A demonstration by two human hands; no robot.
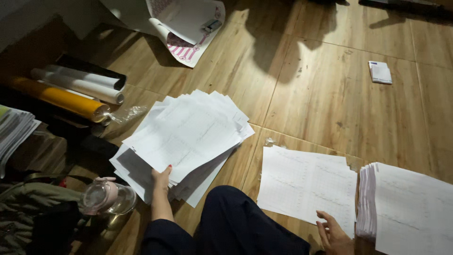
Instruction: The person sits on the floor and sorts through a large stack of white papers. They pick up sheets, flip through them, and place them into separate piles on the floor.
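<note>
My left hand point(161, 182) grips the near edge of a loose, fanned pile of white printed sheets point(188, 137) lying on the wooden floor. My right hand point(332, 231) rests with fingers spread on the near edge of a thin flat stack of white printed sheets point(306, 184). To the right of that lies a thick neat stack of the same paper point(410, 208). My dark-trousered knee point(231, 217) sits between the two hands.
Rolled sheets, one yellow point(59, 98) and two white point(80, 82), lie at the left. A clear bottle with a pink lid point(108, 196) lies near my left hand beside a dark green bag point(33, 208). A small white pad point(380, 72) and curled printed sheets point(186, 28) lie farther off.
</note>
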